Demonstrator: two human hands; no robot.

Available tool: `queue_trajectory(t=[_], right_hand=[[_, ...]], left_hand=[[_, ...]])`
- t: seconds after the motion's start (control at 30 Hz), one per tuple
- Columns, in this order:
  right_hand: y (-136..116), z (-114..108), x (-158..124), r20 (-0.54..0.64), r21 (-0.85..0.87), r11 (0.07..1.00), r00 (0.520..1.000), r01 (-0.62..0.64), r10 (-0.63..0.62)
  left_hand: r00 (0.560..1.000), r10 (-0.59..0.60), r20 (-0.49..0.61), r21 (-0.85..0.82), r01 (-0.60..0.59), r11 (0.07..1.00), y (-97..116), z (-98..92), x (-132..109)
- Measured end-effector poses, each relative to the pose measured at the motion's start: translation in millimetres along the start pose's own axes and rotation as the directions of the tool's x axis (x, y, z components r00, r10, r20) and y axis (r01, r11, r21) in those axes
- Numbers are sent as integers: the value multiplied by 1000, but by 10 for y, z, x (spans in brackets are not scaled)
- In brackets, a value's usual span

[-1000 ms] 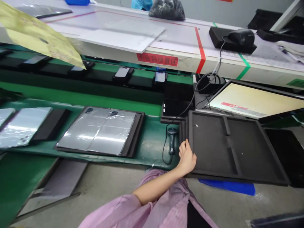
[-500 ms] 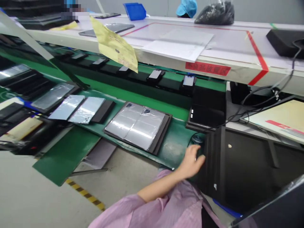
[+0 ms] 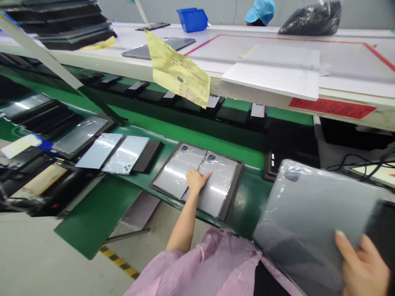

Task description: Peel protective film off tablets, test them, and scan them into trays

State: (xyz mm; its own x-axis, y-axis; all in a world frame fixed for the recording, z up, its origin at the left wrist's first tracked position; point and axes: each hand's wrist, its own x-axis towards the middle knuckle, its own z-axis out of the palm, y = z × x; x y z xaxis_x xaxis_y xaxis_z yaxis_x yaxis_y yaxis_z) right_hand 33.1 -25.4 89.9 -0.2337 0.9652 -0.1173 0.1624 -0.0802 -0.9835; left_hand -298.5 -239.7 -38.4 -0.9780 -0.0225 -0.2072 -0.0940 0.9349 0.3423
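Lower right of the frame: your right hand, fingers spread and curled round the bottom edge of a film-wrapped grey tablet, which you hold tilted up. Centre: your left hand, fingers pressed together, lies flat on the clear film over a pair of grey tablets, side by side in a dark tray on the green work shelf. Upper centre: a yellow paper sheet hangs over the shelf edge, with white sheets on the bench beyond.
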Motion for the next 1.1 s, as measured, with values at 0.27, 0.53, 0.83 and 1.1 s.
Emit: queue_trajectory(t=[0.27, 0.53, 0.83, 1.1], right_hand=[[296, 822, -53, 124, -60, 996, 989, -73, 80], [479, 898, 6, 78, -192, 981, 996, -34, 50], [117, 1242, 20, 270, 55, 998, 962, 34, -48], [-438, 1218, -272, 313, 313, 946, 932, 81, -183]], left_hand=[[988, 90, 128, -120, -75, 990, -3, -20, -68], [908, 254, 333, -614, 5, 789, -209, -247, 71], [773, 545, 324, -941, 207, 266, 268, -1173, -549], [769, 582, -262, -785, -521, 335, 571, -1571, -1089]])
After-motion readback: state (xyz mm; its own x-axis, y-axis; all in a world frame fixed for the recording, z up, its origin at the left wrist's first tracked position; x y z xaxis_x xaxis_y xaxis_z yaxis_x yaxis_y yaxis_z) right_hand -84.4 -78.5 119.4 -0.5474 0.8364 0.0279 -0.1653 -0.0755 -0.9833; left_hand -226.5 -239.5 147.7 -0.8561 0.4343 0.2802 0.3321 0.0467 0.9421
